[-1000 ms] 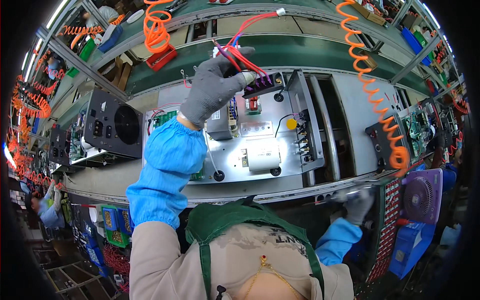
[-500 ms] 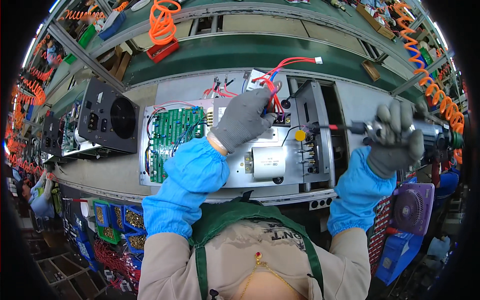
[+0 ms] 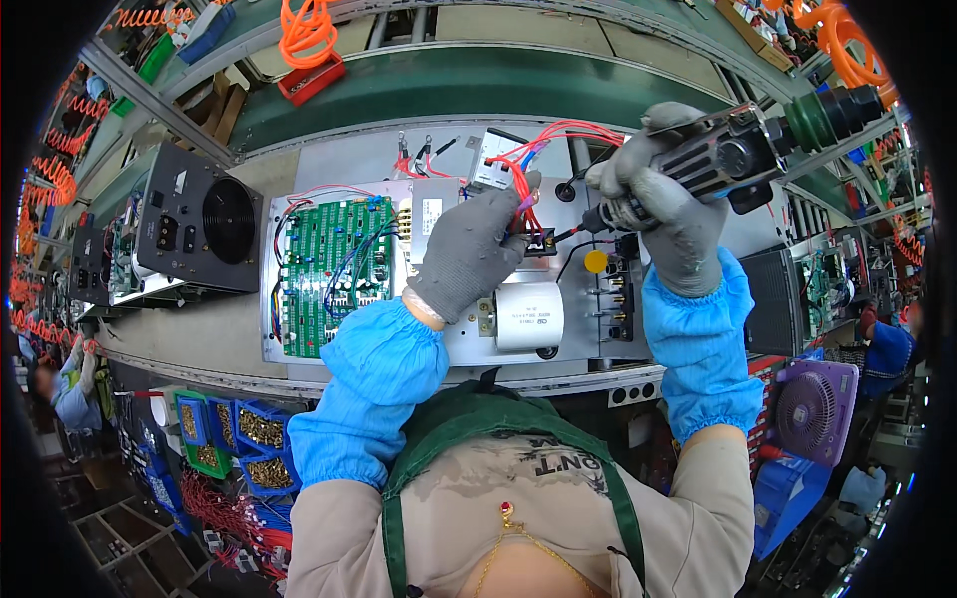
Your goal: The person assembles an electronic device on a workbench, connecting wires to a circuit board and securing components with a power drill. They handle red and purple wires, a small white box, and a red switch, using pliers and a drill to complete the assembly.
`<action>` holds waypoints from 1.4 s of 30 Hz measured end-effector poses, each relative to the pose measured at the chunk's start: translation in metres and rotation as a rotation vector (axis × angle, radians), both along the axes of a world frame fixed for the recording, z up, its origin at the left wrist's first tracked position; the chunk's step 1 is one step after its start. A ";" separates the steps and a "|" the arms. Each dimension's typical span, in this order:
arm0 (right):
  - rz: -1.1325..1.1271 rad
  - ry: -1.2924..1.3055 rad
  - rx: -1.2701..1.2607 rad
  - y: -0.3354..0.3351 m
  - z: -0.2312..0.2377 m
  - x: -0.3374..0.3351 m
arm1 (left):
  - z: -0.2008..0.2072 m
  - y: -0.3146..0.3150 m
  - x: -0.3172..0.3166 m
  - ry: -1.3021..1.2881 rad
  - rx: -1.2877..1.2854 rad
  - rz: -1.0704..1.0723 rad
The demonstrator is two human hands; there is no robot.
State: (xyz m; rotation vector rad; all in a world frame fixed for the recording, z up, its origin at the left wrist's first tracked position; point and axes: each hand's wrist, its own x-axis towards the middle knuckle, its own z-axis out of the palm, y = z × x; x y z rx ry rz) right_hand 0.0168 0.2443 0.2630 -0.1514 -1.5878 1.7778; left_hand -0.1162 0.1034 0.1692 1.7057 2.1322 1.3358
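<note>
My left hand (image 3: 467, 249), in a grey glove, holds a bundle of red wires (image 3: 520, 184) with its fingers closed at a small black terminal block (image 3: 539, 242). My right hand (image 3: 666, 194), also gloved, is wrapped round a black and grey power screwdriver (image 3: 733, 154), tilted with its tip down at the block. Whether the tip sits on a screw is too small to tell. Both work over a metal chassis (image 3: 454, 351). It carries a green circuit board (image 3: 334, 264), a white cylindrical capacitor (image 3: 528, 317) and a yellow disc (image 3: 595, 262).
Left of the chassis stands a black-panelled unit (image 3: 184, 214) with a round fan opening. Blue bins (image 3: 267, 473) of brass-coloured parts sit lower left. Lower right is a purple fan (image 3: 815, 404); another black unit (image 3: 776, 299) stands at right. An orange coiled hose (image 3: 307, 35) hangs above a red bin (image 3: 311, 82).
My right hand has brought the screwdriver left and up from the right side, and its tip now reaches the terminal block. The left hand keeps hold of the red wires.
</note>
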 end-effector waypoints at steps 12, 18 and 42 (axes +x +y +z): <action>-0.029 -0.042 0.007 -0.003 -0.008 -0.006 | 0.000 0.001 0.001 0.050 0.006 0.028; 0.015 -0.055 -0.055 -0.007 -0.005 -0.005 | -0.003 0.002 0.010 0.062 -0.057 0.040; 0.219 -0.230 -0.063 -0.008 -0.017 -0.008 | -0.002 0.009 0.029 0.246 -0.430 0.148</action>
